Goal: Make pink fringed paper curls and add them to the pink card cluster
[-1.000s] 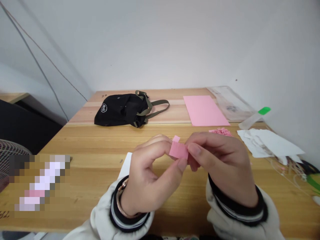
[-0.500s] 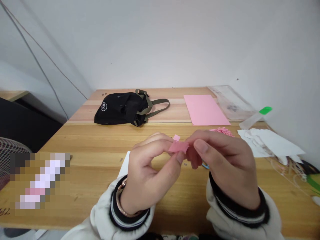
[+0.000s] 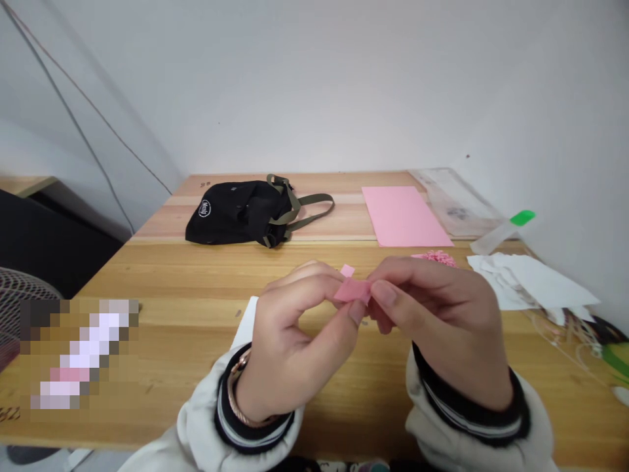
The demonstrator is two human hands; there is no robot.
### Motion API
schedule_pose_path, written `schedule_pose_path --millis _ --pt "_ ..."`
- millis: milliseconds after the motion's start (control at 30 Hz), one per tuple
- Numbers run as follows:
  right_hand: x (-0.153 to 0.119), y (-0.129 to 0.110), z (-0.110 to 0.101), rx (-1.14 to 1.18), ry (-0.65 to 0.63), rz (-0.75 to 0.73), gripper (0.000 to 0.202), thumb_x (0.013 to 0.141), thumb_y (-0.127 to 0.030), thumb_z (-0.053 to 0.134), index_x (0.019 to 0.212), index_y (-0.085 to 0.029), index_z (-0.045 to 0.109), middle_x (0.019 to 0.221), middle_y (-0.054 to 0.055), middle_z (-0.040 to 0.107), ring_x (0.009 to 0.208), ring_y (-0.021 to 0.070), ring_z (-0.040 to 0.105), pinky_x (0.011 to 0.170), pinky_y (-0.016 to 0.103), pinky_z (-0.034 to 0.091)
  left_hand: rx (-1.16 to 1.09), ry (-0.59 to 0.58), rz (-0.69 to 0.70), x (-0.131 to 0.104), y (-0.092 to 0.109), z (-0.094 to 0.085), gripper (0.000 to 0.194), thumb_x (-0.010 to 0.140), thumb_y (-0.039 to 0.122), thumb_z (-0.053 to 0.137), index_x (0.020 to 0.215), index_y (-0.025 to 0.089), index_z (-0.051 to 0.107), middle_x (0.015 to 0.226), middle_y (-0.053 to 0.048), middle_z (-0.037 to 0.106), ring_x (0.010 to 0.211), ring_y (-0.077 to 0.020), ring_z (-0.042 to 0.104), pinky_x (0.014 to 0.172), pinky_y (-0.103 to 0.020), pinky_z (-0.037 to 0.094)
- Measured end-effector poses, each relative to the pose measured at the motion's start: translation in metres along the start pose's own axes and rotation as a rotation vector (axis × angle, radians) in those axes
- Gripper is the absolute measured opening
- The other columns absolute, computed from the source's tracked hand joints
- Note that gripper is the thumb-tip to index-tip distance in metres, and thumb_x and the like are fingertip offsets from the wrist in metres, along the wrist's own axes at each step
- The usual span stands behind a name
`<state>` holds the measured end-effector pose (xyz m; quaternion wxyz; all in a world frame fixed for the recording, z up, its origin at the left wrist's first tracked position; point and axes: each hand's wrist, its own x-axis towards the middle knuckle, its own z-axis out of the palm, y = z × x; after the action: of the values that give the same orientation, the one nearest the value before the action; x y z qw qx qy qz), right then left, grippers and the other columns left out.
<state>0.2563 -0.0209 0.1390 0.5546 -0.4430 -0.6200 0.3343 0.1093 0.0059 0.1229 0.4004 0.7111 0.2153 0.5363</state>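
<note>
A small folded strip of pink paper (image 3: 352,290) is held above the table, with a lighter pink end sticking up behind it. My left hand (image 3: 299,341) pinches the strip between thumb and forefinger. From the other side, my right hand (image 3: 442,314) closes thumb and forefinger on its right edge. Behind my right hand lies a bunch of curly pink pieces (image 3: 439,259), partly hidden. A white sheet (image 3: 246,321) shows in part behind my left wrist.
On the wooden table (image 3: 162,282), a black bag (image 3: 230,213) lies at the back, left of a pink sheet (image 3: 405,216). To the right are a clear plastic sleeve (image 3: 462,203), a green-capped bottle (image 3: 504,231), white paper (image 3: 545,282) and tangled cords (image 3: 574,334).
My right thumb has moved slightly left and come down against the strip's right edge. My left hand has shifted very slightly right.
</note>
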Motion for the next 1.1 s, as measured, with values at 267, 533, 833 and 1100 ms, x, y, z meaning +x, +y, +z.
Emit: schedule_pose_path --millis 267,533,833,1100 --pt "-0.0020 0.0014 0.0005 0.014 -0.002 0.010 0.008 0.079 -0.021 0.060 0.075 -0.017 0.066 0.060 0.001 0.062 0.048 0.0074 0.048 0.041 0.019 0.040 0.010 0.018 0.013 0.0015 -0.0001 0.0012 0.017 0.077 0.008 0.057 0.084 0.022 0.063 0.070 -0.002 0.063 0.065 -0.0141 0.055 0.066 -0.031 0.048" --pt "-0.0026 0.0033 -0.0003 0.091 -0.020 -0.015 0.012 0.083 -0.021 0.056 0.081 -0.019 0.068 0.060 0.000 0.061 0.050 0.0073 0.050 0.044 0.019 0.041 -0.020 0.022 0.014 0.0015 -0.0004 0.0005 0.020 0.077 0.005 0.056 0.086 0.020 0.064 0.072 -0.002 0.063 0.067 -0.0130 0.056 0.068 -0.030 0.048" --pt "-0.0013 0.0013 -0.0007 0.020 -0.008 0.009 0.013 0.081 -0.022 0.058 0.074 -0.018 0.068 0.057 -0.001 0.059 0.049 0.0073 0.049 0.044 0.019 0.040 -0.008 0.017 0.019 0.0006 0.0002 0.0005 0.021 0.076 0.003 0.055 0.085 0.019 0.064 0.071 -0.002 0.062 0.067 -0.0118 0.054 0.069 -0.029 0.048" --pt "-0.0011 0.0007 -0.0002 0.000 0.009 0.026 0.013 0.080 -0.023 0.059 0.072 -0.018 0.067 0.056 -0.001 0.060 0.048 0.0071 0.049 0.043 0.018 0.040 -0.005 0.022 0.006 0.0010 0.0004 0.0007 0.018 0.076 0.004 0.056 0.083 0.019 0.064 0.070 -0.002 0.061 0.066 -0.0122 0.055 0.069 -0.029 0.047"
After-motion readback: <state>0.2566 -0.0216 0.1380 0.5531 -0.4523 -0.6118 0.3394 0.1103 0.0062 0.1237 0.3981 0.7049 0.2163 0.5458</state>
